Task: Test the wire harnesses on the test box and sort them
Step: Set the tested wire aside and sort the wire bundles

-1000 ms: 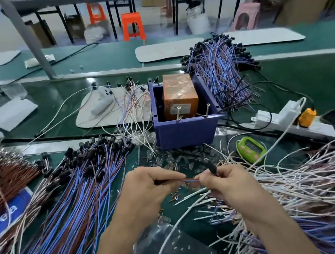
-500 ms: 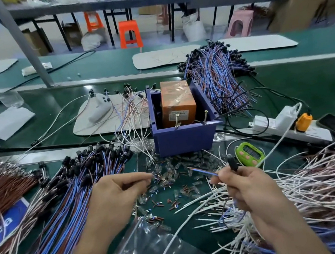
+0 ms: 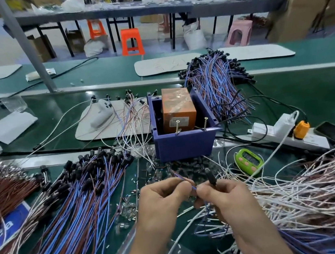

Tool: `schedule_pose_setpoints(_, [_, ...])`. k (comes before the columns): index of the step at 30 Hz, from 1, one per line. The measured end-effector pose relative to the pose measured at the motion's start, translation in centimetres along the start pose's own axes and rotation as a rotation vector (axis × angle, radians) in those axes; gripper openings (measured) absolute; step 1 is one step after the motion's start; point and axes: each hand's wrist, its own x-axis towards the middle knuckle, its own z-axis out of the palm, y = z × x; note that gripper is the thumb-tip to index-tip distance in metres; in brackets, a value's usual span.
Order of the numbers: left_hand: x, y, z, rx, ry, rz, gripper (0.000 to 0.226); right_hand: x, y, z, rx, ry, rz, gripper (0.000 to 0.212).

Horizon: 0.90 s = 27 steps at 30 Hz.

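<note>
Your wire harness [image 3: 183,178] is held up between your two hands, just above the green bench [image 3: 318,96] and near the front of the blue bin [image 3: 186,145]. Its thin length runs roughly left to right, rising a little toward your left. Its black plug [image 3: 211,177] sticks up and away from you, out of your right fist.

Your left hand [image 3: 163,199] pinches the free end of the wire between its curled fingertips. Your right hand [image 3: 225,200] is closed round the plug end, and the two hands almost touch.

The orange test box [image 3: 178,108] stands inside the bin, with two pins [image 3: 177,125] poking up at its near rim. A fan of blue and brown wires [image 3: 76,202] lies to your left, a heap of white wires [image 3: 298,190] to your right, and a green timer [image 3: 248,159] just beside that heap.
</note>
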Motion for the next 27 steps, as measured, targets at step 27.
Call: schedule_pose_setpoints(27, [5.3,0.0,0.3,0.146,0.254,-0.048,0.037,5.6,-1.4,-2.4,0.373,0.451,0.003,0.019])
